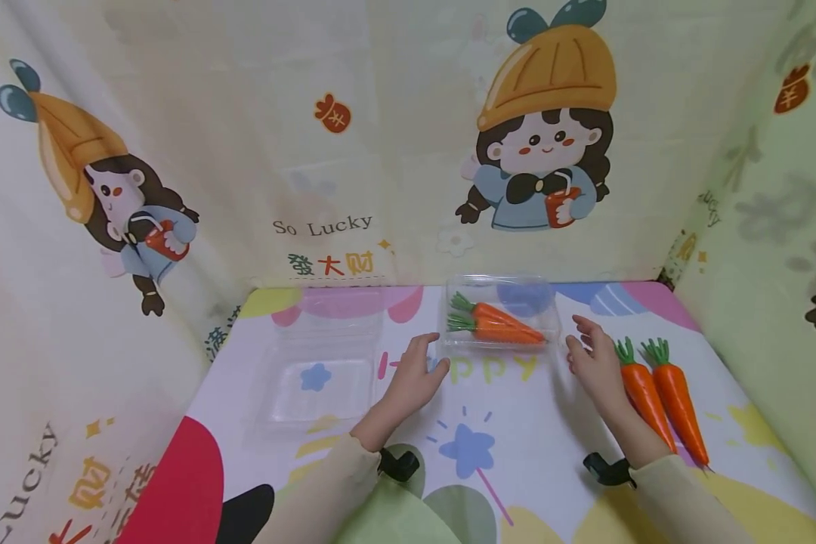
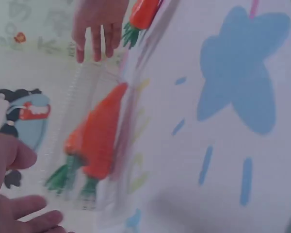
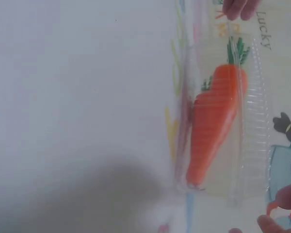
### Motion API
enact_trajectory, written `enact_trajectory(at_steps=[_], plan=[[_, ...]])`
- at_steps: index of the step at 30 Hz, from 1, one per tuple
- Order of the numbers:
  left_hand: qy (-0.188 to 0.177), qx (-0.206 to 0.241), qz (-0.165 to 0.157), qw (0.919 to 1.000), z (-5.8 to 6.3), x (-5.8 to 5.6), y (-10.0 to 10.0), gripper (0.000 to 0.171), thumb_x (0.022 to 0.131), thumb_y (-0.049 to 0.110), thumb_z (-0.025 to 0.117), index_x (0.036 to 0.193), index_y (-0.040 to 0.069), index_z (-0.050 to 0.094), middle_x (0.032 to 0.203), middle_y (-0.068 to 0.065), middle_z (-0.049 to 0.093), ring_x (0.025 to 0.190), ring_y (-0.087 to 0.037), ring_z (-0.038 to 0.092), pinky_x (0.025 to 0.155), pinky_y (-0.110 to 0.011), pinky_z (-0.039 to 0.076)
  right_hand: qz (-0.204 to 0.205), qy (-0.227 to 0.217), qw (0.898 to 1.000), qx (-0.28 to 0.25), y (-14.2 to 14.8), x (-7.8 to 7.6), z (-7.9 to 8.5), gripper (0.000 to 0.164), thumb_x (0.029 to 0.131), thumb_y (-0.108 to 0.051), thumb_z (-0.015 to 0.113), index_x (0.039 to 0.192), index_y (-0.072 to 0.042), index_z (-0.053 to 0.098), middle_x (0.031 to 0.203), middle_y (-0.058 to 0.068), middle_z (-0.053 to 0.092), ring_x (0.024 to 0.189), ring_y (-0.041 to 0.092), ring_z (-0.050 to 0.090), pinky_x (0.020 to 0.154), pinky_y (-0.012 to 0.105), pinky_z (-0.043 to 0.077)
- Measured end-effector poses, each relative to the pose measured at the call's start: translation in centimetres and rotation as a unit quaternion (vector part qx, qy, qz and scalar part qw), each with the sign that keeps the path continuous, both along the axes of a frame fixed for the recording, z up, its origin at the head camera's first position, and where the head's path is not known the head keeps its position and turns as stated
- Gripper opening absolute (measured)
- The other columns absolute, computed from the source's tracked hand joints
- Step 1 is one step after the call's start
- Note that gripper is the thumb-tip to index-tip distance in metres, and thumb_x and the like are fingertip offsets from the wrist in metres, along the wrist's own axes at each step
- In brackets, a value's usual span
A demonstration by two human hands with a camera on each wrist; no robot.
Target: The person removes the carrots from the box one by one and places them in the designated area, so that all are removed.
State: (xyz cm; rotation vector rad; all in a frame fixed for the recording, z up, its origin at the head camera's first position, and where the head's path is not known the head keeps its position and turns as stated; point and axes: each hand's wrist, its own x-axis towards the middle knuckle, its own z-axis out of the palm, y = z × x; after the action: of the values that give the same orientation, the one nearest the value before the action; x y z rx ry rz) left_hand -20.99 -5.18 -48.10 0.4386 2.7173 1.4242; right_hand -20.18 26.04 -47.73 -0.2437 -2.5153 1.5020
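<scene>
A clear plastic box [image 1: 552, 317] stands near the back of the table with two orange carrots [image 1: 505, 332] inside, their green tops toward the left. Its lid appears to be down over them in the wrist views. My left hand [image 1: 411, 378] is at the box's left side, fingers loosely extended and thumb apart, holding nothing. On the other side my right hand [image 1: 595, 370] hovers near the box's right end, fingers spread and also holding nothing. In the left wrist view, the box with its carrots [image 2: 99, 138] lies between both hands.
A second clear plastic box [image 1: 323, 389] lies open on the left, its lid folded back toward the rear. Two loose carrots [image 1: 676, 404] lie at the right, beside my right forearm. Printed curtains [image 1: 408, 151] close in the table's back and sides.
</scene>
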Motion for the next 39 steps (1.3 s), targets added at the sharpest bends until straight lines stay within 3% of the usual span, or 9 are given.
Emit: enact_trajectory(at_steps=[3,8,11,16,21,27,28,35,39], plan=[[-0.003,0.032,0.03,0.999,-1.0,-1.2,1.2,0.061,0.101,0.019,0.057,0.155,0.001,0.038,0.158,-0.018,0.042,0.146,-0.035,0.043,0.117,-0.054,0.038,0.025,-0.081,0.994,-0.065,0.3,-0.2,-0.2,0.058,0.111,-0.03,0.04,0.161,-0.005,0.028,0.156,0.029,0.038,0.11,0.022,0.059,0.078,0.017,0.055],[-0.025,0.089,0.053,0.9943,-2.1,-2.6,2.4,0.06,0.099,0.012,0.057,0.155,-0.002,0.039,0.154,-0.021,0.047,0.14,-0.035,0.049,0.112,-0.051,0.046,0.052,-0.159,0.971,-0.169,0.3,-0.4,-0.4,0.064,0.112,-0.036,0.037,0.165,-0.01,0.014,0.158,0.025,0.033,0.098,-0.002,0.063,0.088,0.014,0.053],[-0.051,0.15,0.079,0.9842,-2.4,-3.2,2.7,0.057,0.098,0.007,0.058,0.152,-0.004,0.044,0.148,-0.021,0.053,0.135,-0.035,0.054,0.108,-0.048,0.05,0.043,-0.17,0.962,-0.207,0.2,-0.6,-0.5,0.064,0.111,-0.034,0.038,0.166,-0.012,0.012,0.154,0.021,0.035,0.094,-0.001,0.065,0.088,0.016,0.054],[-0.087,0.235,0.106,0.9623,-2.7,-3.7,2.6,0.055,0.093,0.001,0.058,0.147,-0.005,0.05,0.137,-0.022,0.061,0.12,-0.032,0.061,0.095,-0.032,0.055,0.042,-0.167,0.959,-0.224,0.3,-0.8,-1.1,0.063,0.111,-0.029,0.041,0.165,-0.011,0.014,0.144,0.016,0.044,0.092,0.001,0.069,0.087,0.018,0.055],[-0.103,0.269,0.098,0.9527,-2.9,-3.6,2.1,0.055,0.092,0.001,0.058,0.146,-0.004,0.052,0.134,-0.023,0.062,0.11,-0.024,0.064,0.081,-0.018,0.051,0.051,-0.159,0.96,-0.226,0.6,-0.6,-1.4,0.063,0.111,-0.025,0.044,0.165,-0.01,0.015,0.128,0.006,0.055,0.089,0.002,0.07,0.086,0.02,0.056],[-0.112,0.29,0.122,0.9427,-2.7,-2.8,1.5,0.054,0.088,0.001,0.062,0.141,-0.002,0.057,0.128,-0.022,0.064,0.101,-0.016,0.061,0.082,-0.019,0.05,0.058,-0.158,0.962,-0.213,0.3,-0.1,-1.3,0.063,0.11,-0.026,0.047,0.164,-0.009,0.019,0.117,0.002,0.062,0.09,0.003,0.072,0.087,0.02,0.057],[-0.116,0.291,0.122,0.9416,-2.2,-2.5,1.3,0.053,0.088,0.0,0.062,0.141,-0.003,0.057,0.127,-0.023,0.063,0.1,-0.016,0.061,0.083,-0.02,0.051,0.059,-0.16,0.963,-0.209,0.2,0.0,-1.3,0.063,0.11,-0.027,0.048,0.164,-0.01,0.02,0.118,0.003,0.062,0.091,0.004,0.072,0.088,0.02,0.057],[-0.128,0.303,0.122,0.9365,-2.7,-1.3,0.1,0.055,0.09,0.0,0.068,0.143,-0.003,0.054,0.127,-0.024,0.06,0.097,-0.014,0.06,0.081,-0.019,0.052,0.068,-0.126,0.968,-0.207,-0.5,1.1,-1.3,0.062,0.107,-0.023,0.057,0.159,-0.001,0.031,0.097,-0.009,0.072,0.092,0.006,0.073,0.087,0.017,0.057],[-0.127,0.316,0.121,0.9325,-2.8,-0.3,-0.3,0.06,0.087,-0.006,0.07,0.144,-0.006,0.051,0.12,-0.023,0.058,0.09,-0.011,0.058,0.076,-0.016,0.051,0.075,-0.126,0.967,-0.206,-0.8,2.0,-1.4,0.062,0.106,-0.024,0.059,0.157,0.0,0.034,0.097,-0.009,0.074,0.093,0.007,0.074,0.087,0.018,0.057]])
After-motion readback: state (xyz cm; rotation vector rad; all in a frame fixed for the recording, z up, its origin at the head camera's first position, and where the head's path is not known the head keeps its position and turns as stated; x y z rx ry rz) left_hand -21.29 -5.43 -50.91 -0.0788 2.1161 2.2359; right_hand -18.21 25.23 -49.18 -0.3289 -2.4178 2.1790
